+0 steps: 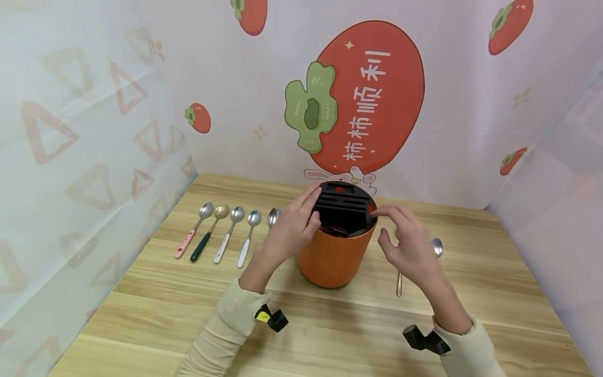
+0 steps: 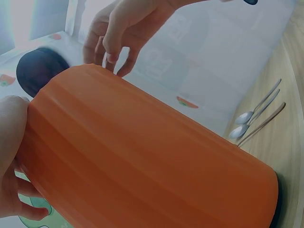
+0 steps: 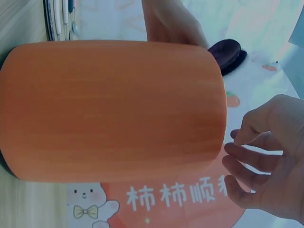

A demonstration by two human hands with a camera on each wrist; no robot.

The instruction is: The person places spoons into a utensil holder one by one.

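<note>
An orange utensil holder (image 1: pixel 333 259) with a black slotted insert (image 1: pixel 346 198) stands upright on the table. My left hand (image 1: pixel 294 222) holds its upper left side, fingers along the rim and thumb at the near edge. At the opposite edge, my right hand (image 1: pixel 411 246) touches the rim with its index finger; the thumb stands apart. In the right wrist view this hand (image 3: pixel 273 156) is beside the holder's top, fingers loosely bent. A dark oval piece (image 2: pixel 42 72) projects past the rim in the left wrist view; its kind is unclear.
Several spoons lie left of the holder, among them a pink-handled spoon (image 1: pixel 186 244) and a green-handled spoon (image 1: pixel 200 247). On the right, a silver spoon bowl (image 1: pixel 437 247) and a copper-coloured handle (image 1: pixel 399 285) show around my hand. A printed backdrop (image 1: pixel 452 115) borders the wooden table (image 1: pixel 330 335).
</note>
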